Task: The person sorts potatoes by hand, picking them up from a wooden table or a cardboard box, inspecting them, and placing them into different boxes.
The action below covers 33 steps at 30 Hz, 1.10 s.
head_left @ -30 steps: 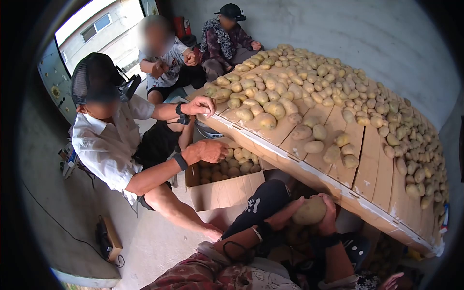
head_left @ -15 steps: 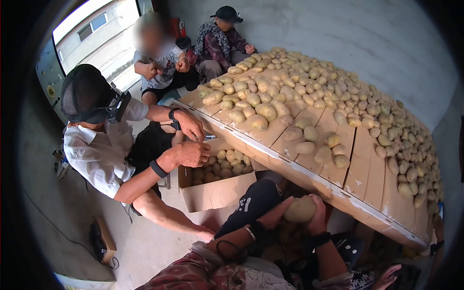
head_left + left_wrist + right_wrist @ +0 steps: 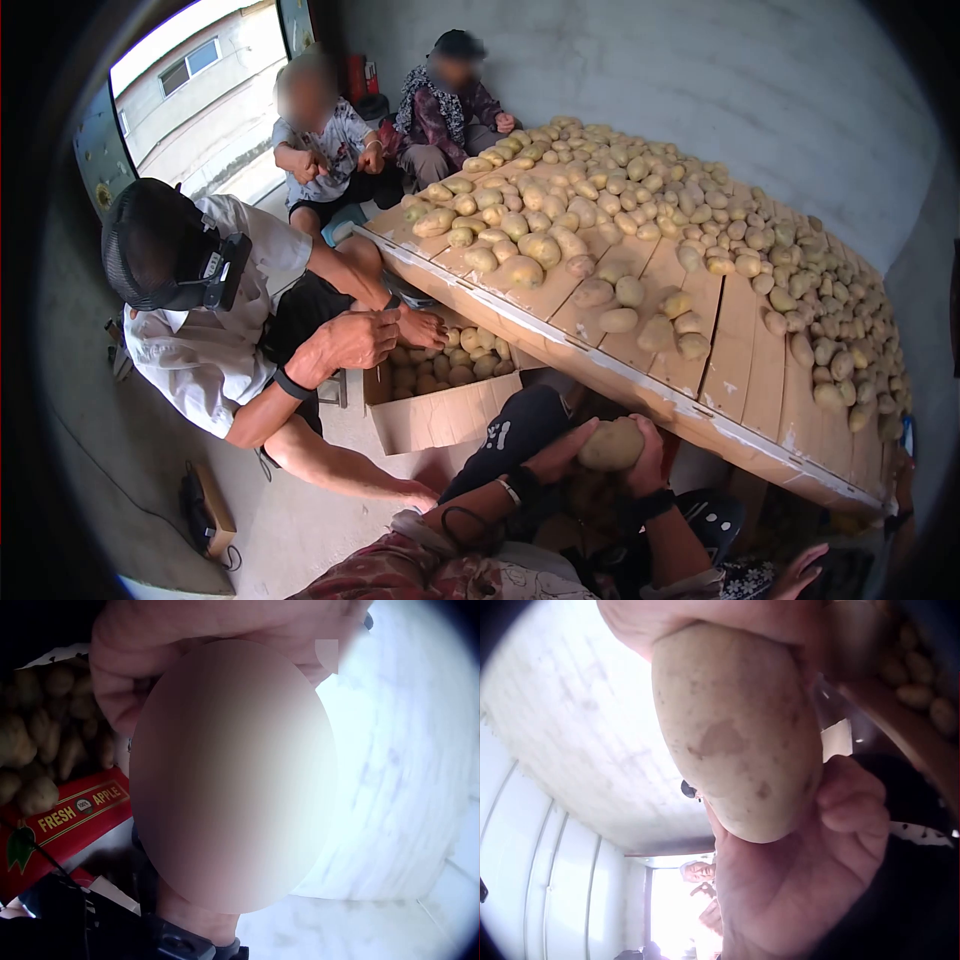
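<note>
A large pale potato [image 3: 612, 445] is held between both hands over the lap, with the left hand [image 3: 563, 452] around its left end and the right hand [image 3: 648, 460] around its right end. In the right wrist view, brown marks show on the upright potato [image 3: 739, 735]; the right hand [image 3: 712, 619] grips it from above, and the left hand [image 3: 795, 870] lies below with fingers curled. A blurred oval covers the middle of the left wrist view, with the left hand [image 3: 217, 630] above it.
Many potatoes [image 3: 740, 235] lie on a sloping wooden table [image 3: 740, 350]. A cardboard box [image 3: 440, 415] of potatoes stands left of the legs, beside a person in a white shirt [image 3: 190, 360]. Two people sit behind. A red box [image 3: 75, 817] has loose potatoes next to it.
The white-shirted person has bent lower and moved a hand from the table edge down near the box. The head view has shifted slightly; both hands still grip the potato.
</note>
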Tool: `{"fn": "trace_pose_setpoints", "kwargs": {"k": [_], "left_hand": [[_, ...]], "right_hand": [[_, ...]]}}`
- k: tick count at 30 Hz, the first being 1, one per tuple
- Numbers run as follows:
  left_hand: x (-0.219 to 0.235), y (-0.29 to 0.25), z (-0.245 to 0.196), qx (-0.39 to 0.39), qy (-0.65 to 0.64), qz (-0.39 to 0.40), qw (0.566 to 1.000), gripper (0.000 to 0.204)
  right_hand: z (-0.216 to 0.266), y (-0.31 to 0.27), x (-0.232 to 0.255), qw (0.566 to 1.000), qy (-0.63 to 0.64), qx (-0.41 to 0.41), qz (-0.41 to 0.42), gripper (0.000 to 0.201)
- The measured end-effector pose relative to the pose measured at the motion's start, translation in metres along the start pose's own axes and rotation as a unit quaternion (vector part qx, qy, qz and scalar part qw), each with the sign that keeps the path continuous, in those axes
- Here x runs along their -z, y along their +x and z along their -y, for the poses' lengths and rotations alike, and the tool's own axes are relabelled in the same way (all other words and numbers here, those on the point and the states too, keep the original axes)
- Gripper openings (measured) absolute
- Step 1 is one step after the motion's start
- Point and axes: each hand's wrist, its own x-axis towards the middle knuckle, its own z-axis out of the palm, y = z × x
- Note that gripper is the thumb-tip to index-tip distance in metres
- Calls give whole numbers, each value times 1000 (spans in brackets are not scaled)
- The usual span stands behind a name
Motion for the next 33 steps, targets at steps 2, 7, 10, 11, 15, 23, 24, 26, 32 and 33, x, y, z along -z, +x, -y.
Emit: {"fn": "trace_pose_setpoints", "kwargs": {"k": [2,7,10,11,15,23,24,26,32,33], "left_hand": [[5,2,8,-8,31,-2,999,58],[-15,-14,-24,38,-59,14,997,58],[-4,-2,-1,3,15,-1,1000,59],[-1,1,5,4,15,0,1000,59],[-14,-13,-19,73,-62,3,995,56],[7,0,11,-74,130,25,988,55],[-4,-7,-11,16,19,24,999,55],[-8,-12,-20,108,-93,25,989,56],[-2,-11,-17,18,6,22,1000,71],[2,-6,-17,78,-107,29,991,77]], "right_hand": [[-3,-1,1,998,60,-16,-5,24],[6,-2,-3,999,-18,32,-2,22],[10,-5,-4,998,50,-22,-14,21],[9,-4,-3,999,46,-19,-15,21],[5,-5,0,999,42,-12,-21,21],[1,-3,4,1000,15,-15,-13,26],[1,-3,3,1000,15,-15,-13,26],[2,-3,4,1000,14,-19,-4,26],[-8,3,12,992,-108,56,21,27],[-6,-1,7,992,-107,52,27,27]]}}
